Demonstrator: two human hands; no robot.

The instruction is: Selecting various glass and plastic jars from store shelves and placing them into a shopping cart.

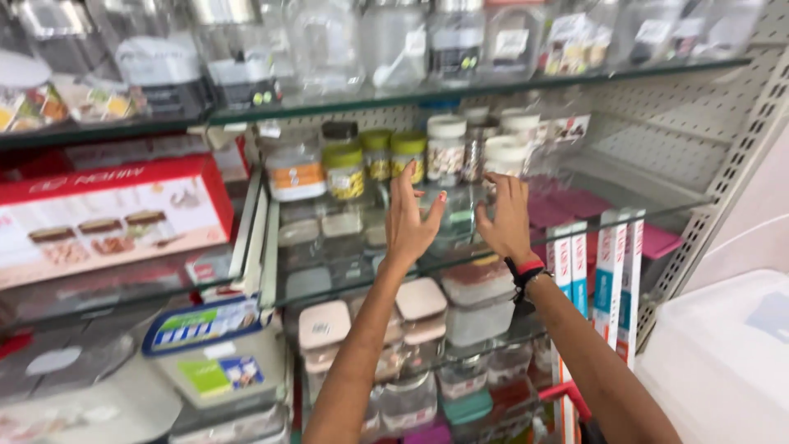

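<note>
Both my arms reach up toward a glass shelf [493, 251] of a shop rack. My left hand [409, 218] is raised with fingers spread and palm turned right, holding nothing. My right hand [503, 218] faces it, fingers apart and curled, also empty; a red and black band sits on its wrist. Between and just behind the hands stand jars: a white-lidded patterned jar [445, 148], yellow-green-lidded jars [343, 170] and a white jar [503, 154]. Neither hand touches a jar.
A red box [107, 218] picturing jars lies on the left shelf. Square containers with pale lids [421, 300] fill the shelf below. Clear jars [394, 41] line the top shelf. Tall flat packs [612, 279] stand at right, beside a white plastic bin [723, 353].
</note>
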